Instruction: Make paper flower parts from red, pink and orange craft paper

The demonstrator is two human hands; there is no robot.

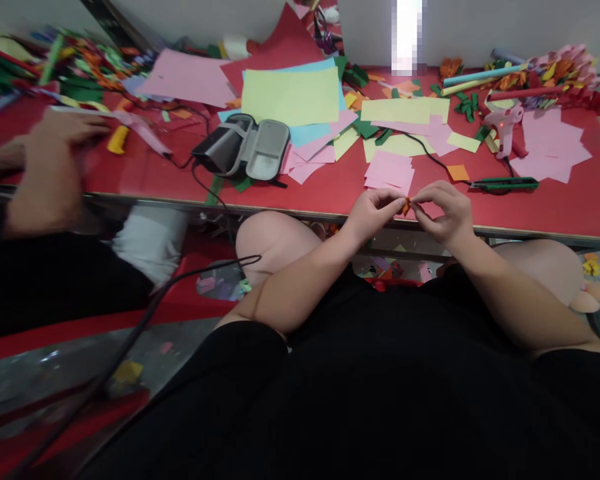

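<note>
Between my two hands, just over the table's front edge, is a small folded piece of orange paper (407, 207). My left hand (375, 212) pinches it from one side with thumb and forefinger. From the other side my right hand (444, 212) grips it the same way. Close behind them lie a stack of pink paper squares (390, 172) and a single orange square (457, 173). A green utility knife (505, 183) rests to the right of my right hand.
A pink glue gun (505, 130) with a lit red light stands at the right. An unzipped grey case (267, 150) and coloured sheets (290, 97) spread over the red table (310, 200). At the left a co-worker's arms (45, 167) reach over it. A black cable (155, 300) crosses the left foreground.
</note>
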